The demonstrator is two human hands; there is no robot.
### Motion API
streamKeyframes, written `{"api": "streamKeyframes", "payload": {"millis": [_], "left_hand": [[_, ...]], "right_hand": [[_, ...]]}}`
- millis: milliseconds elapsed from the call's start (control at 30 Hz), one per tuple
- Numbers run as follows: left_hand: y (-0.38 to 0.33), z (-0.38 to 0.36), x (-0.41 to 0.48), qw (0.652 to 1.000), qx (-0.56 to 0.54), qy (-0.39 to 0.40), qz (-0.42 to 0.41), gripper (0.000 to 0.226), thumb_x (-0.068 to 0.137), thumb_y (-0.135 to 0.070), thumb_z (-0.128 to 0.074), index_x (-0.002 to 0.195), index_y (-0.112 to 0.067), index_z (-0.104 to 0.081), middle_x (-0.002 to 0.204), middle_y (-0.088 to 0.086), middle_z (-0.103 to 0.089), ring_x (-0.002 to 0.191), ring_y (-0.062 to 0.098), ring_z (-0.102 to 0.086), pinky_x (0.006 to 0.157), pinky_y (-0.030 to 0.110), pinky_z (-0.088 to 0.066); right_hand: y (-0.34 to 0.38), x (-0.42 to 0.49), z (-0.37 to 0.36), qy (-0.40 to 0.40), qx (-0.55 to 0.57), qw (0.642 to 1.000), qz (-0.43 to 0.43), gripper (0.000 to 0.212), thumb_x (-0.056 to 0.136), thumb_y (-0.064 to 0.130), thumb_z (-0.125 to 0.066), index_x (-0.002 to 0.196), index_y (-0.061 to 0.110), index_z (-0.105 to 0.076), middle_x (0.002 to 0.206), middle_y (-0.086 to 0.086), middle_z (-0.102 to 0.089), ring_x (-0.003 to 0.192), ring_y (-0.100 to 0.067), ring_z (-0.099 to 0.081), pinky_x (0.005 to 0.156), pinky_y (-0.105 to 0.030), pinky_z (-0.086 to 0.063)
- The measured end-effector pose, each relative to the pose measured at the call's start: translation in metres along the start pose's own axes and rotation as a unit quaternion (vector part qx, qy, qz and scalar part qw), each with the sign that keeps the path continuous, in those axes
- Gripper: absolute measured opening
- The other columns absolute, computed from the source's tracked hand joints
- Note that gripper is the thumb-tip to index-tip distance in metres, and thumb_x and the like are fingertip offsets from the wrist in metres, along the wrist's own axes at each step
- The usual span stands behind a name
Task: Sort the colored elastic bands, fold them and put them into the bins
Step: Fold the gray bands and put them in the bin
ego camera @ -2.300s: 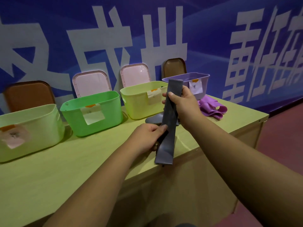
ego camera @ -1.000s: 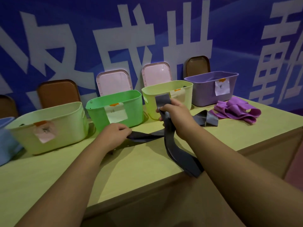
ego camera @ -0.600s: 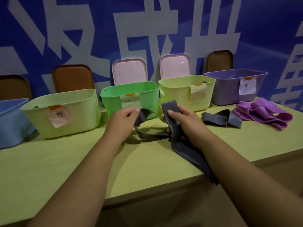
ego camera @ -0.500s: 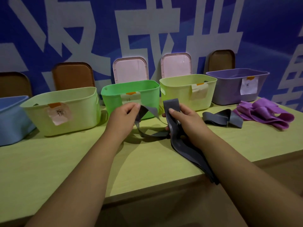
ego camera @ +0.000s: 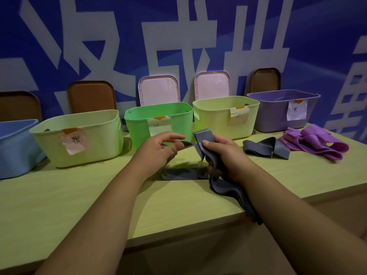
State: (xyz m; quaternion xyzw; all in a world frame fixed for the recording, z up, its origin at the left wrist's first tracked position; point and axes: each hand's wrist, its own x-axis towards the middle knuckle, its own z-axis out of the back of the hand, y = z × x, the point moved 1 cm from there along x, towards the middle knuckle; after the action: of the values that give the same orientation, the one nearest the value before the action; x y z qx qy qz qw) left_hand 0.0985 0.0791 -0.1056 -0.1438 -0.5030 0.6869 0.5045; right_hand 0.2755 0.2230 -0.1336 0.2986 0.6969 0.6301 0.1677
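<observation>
Here the right hand (ego camera: 220, 153) grips a gathered grey band (ego camera: 224, 187) under its thumb, the tail draped over the bench (ego camera: 79, 195) edge — anchored, I judge, so the left hand (ego camera: 158, 149), pinching a free grey end just beside it, can lay on a fold.

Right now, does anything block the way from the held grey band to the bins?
Nothing visible does. The left hand and right hand hold the grey band before the open-topped green bin and the yellow-green bin right of it.
</observation>
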Motion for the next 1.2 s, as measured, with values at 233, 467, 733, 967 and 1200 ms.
{"api": "streamKeyframes", "payload": {"millis": [233, 467, 733, 967, 1200], "left_hand": [[0.013, 0.013, 0.005, 0.988, 0.128, -0.054, 0.063, 0.038, 0.09, -0.015, -0.082, 0.12, -0.036, -0.072, 0.114, -0.017, -0.071, 0.103, 0.01, -0.065, 0.091, 0.036, -0.055], [0.025, 0.021, 0.009, 0.981, 0.01, -0.109, 0.157, 0.047, 0.098, 0.012, -0.053, 0.131, -0.019, -0.067, 0.123, -0.003, -0.07, 0.099, 0.018, -0.076, 0.092, 0.044, -0.065], [0.02, 0.024, 0.005, 0.983, 0.018, -0.072, 0.166, 0.055, 0.087, 0.01, -0.047, 0.112, -0.03, -0.076, 0.12, -0.001, -0.071, 0.107, 0.024, -0.064, 0.084, 0.039, -0.055], [0.016, 0.013, -0.005, 0.98, 0.102, 0.125, 0.12, 0.052, 0.093, -0.005, -0.065, 0.137, -0.033, -0.064, 0.13, -0.012, -0.064, 0.119, 0.009, -0.061, 0.096, 0.035, -0.056], [0.008, 0.003, -0.007, 0.979, 0.171, 0.109, 0.008, 0.042, 0.091, -0.001, -0.058, 0.115, -0.032, -0.07, 0.119, -0.007, -0.064, 0.115, 0.012, -0.057, 0.092, 0.033, -0.049]], "right_hand": [[-0.004, 0.007, 0.015, -0.145, 0.015, 0.989, 0.011, 0.019, 0.109, 0.021, -0.061, 0.123, 0.015, -0.074, 0.078, 0.004, -0.073, 0.067, -0.014, -0.065, 0.063, -0.035, -0.049], [-0.005, 0.011, 0.025, -0.239, 0.022, 0.97, 0.027, 0.015, 0.107, 0.026, -0.062, 0.114, 0.024, -0.075, 0.079, 0.006, -0.073, 0.076, -0.018, -0.064, 0.075, -0.041, -0.049], [-0.003, 0.009, 0.027, -0.241, 0.033, 0.97, 0.029, 0.018, 0.107, 0.023, -0.062, 0.117, 0.019, -0.076, 0.089, -0.002, -0.076, 0.082, -0.023, -0.068, 0.075, -0.036, -0.053], [-0.006, 0.011, 0.023, -0.181, 0.045, 0.982, 0.027, 0.019, 0.105, 0.017, -0.063, 0.118, 0.015, -0.076, 0.114, -0.015, -0.08, 0.116, -0.038, -0.074, 0.111, -0.052, -0.053], [-0.01, 0.013, 0.022, -0.166, 0.02, 0.986, 0.021, 0.02, 0.103, 0.022, -0.066, 0.12, 0.023, -0.077, 0.117, -0.014, -0.078, 0.118, -0.038, -0.072, 0.112, -0.058, -0.052]]}}
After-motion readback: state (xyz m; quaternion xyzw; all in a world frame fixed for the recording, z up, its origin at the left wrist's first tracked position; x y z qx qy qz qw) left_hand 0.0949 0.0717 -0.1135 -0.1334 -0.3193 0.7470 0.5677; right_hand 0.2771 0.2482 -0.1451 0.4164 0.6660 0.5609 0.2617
